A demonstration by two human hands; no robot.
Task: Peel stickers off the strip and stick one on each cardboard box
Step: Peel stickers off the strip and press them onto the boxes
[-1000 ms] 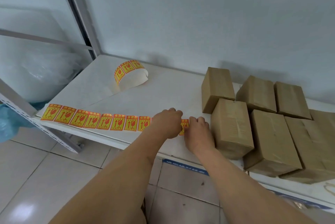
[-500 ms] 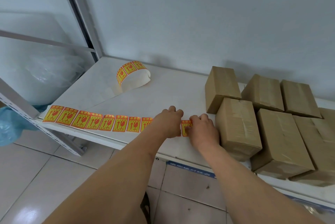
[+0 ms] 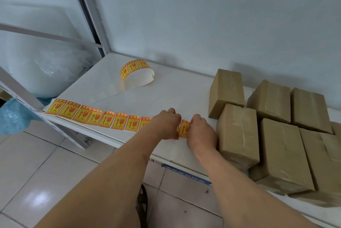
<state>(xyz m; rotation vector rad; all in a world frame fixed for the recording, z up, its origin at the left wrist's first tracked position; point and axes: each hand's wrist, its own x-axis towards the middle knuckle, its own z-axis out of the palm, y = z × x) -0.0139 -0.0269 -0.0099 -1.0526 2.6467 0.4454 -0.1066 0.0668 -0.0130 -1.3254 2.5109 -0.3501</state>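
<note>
Nearest to me, two bare forearms reach out over a tiled floor (image 3: 36,181) toward the front edge of a white shelf (image 3: 175,94). My left hand (image 3: 166,124) rests knuckles-up on the sticker strip (image 3: 96,117), fingers curled down onto it, pinning the strip's right end against the shelf. Just beside it, my right hand (image 3: 202,133) has its fingers curled around the end sticker (image 3: 184,128), a yellow-and-red label that shows in the narrow gap between the two hands; I cannot tell whether it is lifted off the backing. The hands sit close together, almost touching.

From my left hand the strip runs flat to the left along the near edge of the shelf, a row of yellow and red fragile labels ending at the shelf's left corner. Farther back, the strip's bare white backing leads to a loose curl (image 3: 136,72) standing on edge, with a few more labels on its outer face.

To the right of my hands, a cluster of taped cardboard boxes (image 3: 238,131) stands on the shelf, the nearest one just beside my right hand, others behind it toward the pale wall (image 3: 203,15). Far left, beyond the shelf's grey metal upright (image 3: 88,9), lies a bundle of clear plastic wrap (image 3: 42,65).
</note>
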